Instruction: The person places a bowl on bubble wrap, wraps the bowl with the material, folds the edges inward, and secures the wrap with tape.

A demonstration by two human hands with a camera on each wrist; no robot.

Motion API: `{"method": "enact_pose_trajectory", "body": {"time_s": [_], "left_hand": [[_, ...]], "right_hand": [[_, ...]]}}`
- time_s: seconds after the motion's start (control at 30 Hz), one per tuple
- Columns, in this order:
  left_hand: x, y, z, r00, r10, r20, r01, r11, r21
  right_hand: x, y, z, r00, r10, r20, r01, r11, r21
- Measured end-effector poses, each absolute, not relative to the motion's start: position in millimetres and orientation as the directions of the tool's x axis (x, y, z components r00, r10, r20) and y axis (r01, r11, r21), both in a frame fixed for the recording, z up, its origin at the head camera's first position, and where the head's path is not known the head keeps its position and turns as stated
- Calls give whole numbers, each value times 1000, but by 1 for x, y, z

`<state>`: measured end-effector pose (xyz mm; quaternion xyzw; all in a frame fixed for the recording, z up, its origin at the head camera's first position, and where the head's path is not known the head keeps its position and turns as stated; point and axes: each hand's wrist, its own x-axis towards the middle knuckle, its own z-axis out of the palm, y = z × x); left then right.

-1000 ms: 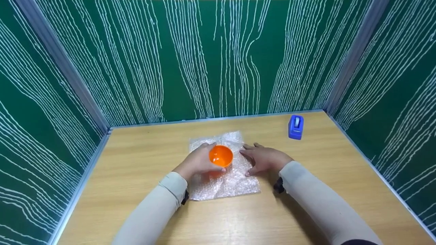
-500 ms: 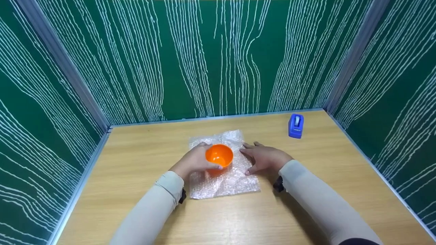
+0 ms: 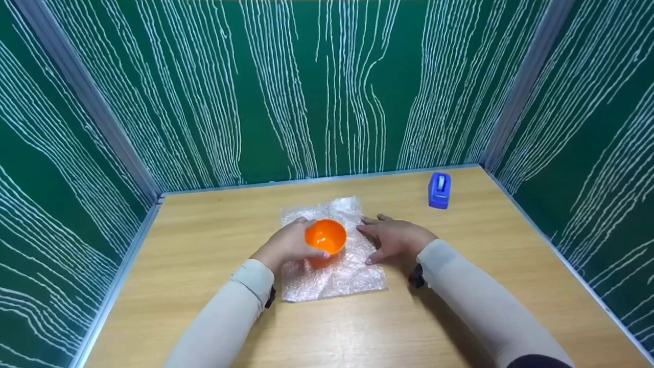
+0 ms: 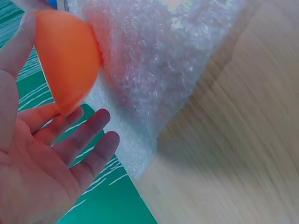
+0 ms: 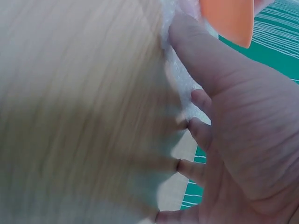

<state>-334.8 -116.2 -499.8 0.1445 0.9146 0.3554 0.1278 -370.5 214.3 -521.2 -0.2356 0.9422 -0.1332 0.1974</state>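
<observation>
The left grip (image 3: 292, 242) pinches the bowl (image 3: 326, 237); the right grip (image 3: 397, 237), spread wide and holding nothing, should gently steady the wrap (image 3: 357, 281).

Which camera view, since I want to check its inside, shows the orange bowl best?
The head view: it looks into the orange bowl, showing its inside and most of its rim. The left wrist view shows its outer wall; the right wrist view, only a piece of the bowl, cut off at the top.

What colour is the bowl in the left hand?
Bright orange; the bowl shows best in the head view.
</observation>
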Motion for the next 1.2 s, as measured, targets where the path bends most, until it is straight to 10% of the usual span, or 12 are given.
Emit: {"method": "enact_pose_trajectory", "body": {"time_s": [1.2], "left_hand": [[-336,-115,-498,-933,340,-121,184,737,651]], "right_hand": [[-330,195,-480,-696,-660,-283,-608,751,-258]]}}
